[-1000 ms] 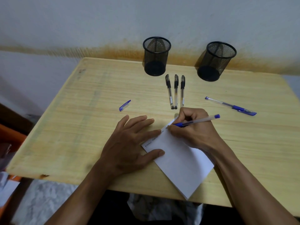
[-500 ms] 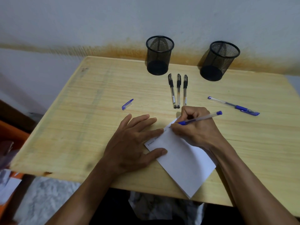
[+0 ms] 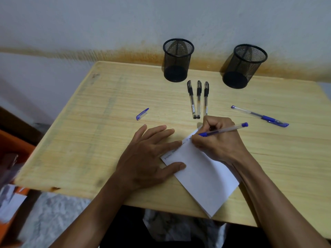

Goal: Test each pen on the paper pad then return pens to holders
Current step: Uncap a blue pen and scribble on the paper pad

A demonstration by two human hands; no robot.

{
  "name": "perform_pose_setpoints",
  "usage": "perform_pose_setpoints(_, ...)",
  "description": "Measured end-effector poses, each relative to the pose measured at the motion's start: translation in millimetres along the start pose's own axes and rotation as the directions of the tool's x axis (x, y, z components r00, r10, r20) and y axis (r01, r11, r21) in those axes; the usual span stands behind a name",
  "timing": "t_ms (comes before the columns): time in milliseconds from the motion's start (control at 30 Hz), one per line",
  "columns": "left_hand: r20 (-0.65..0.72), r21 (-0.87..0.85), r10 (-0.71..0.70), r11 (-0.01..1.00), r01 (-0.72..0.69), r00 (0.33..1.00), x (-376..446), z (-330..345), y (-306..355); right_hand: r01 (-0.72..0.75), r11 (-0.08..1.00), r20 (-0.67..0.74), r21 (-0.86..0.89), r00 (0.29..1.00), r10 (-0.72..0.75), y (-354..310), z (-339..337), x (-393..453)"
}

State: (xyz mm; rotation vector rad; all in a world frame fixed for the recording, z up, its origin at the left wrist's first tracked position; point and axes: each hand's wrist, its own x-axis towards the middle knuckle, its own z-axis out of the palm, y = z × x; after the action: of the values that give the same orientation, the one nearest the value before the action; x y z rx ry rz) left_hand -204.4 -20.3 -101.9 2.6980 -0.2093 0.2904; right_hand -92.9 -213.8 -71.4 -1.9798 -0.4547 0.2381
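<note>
At the desk's (image 3: 89,140) near edge, left hand (image 3: 143,158) lies flat, fingers straight, steadying the paper pad (image 3: 202,172); right hand (image 3: 216,140) pinches the blue pen (image 3: 223,130), writing.

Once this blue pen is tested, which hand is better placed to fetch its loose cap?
Left. The left hand lies flat on the paper pad, near the cap; the right hand grips the pen.
</note>
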Motion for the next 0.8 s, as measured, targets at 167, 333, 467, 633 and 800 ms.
perform_pose_setpoints(167,0.002,0.001,-0.002,1.000,0.002,1.000,-0.5,0.2,-0.5,-0.004,1.000,-0.011,0.026,1.000,0.005,1.3,0.4,0.3)
perform_pose_setpoints(333,-0.002,-0.009,-0.009,1.000,0.009,1.000,-0.8,-0.1,0.9,-0.014,1.000,-0.007,0.028,1.000,0.014,2.2,0.2,-0.1)
perform_pose_setpoints(467,-0.004,-0.007,-0.008,1.000,0.008,1.000,-1.2,0.1,0.4,-0.007,1.000,-0.017,0.029,1.000,0.008,3.0,0.7,0.0)
perform_pose_setpoints(633,-0.008,-0.010,-0.007,1.000,0.007,1.000,-1.1,-0.8,0.9,-0.009,0.999,-0.036,0.044,0.999,0.011,5.2,1.5,1.0)
perform_pose_setpoints(800,-0.017,-0.020,-0.003,1.000,0.003,1.000,-1.2,-0.8,1.0,-0.012,0.996,-0.056,0.086,0.998,0.017,4.8,1.3,0.0)
